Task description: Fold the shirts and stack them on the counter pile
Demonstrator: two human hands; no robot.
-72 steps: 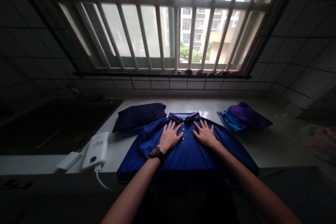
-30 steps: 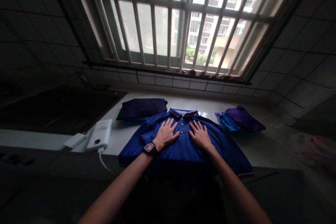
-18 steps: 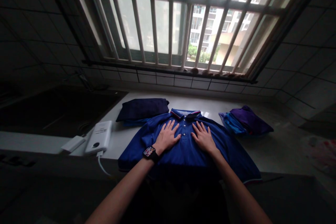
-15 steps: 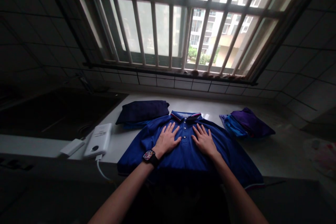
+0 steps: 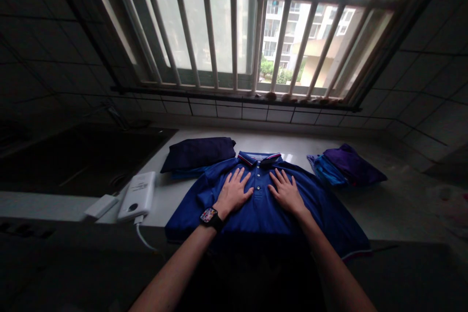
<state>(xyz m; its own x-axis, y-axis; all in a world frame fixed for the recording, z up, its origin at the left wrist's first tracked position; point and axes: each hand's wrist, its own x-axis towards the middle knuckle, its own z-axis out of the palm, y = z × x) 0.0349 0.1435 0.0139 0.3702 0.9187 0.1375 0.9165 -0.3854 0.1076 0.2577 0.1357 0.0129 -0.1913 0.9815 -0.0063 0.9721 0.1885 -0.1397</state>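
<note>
Nearest, over the lower front of the shirt, a black smartwatch (image 5: 209,216) with a rounded square, colourful screen sits on the left wrist. The left hand (image 5: 234,192) lies palm down on the shirt, spread wide and gripping nothing, beside the button placket; the right hand (image 5: 287,192) is spread just as wide on the placket's other side. Between and under them is the blue shirt (image 5: 258,215), a smooth, faintly shiny knit lying front up, its sleeves flared out to both sides and its lower part running into shadow past the near edge. Small round buttons (image 5: 258,179) descend from a folded collar (image 5: 270,160) edged in red and white. Left of the shirt are a glossy white power bank (image 5: 137,196) with rounded corners, its plugged-in cable (image 5: 146,242) and a small white block (image 5: 101,206). By the shirt's left shoulder, a flat dark navy bundle (image 5: 199,153) rests on brighter blue cloth (image 5: 190,173); off its right shoulder is a looser, silky purple and blue pile (image 5: 353,163). The pale, smooth surface (image 5: 288,139) carries them all, with a dark sink (image 5: 84,163) far left of the shirt. Beyond the shirt rise tiles (image 5: 254,113), then a barred window (image 5: 195,31) with greenery (image 5: 284,76) and tall buildings (image 5: 271,28) outside.
</note>
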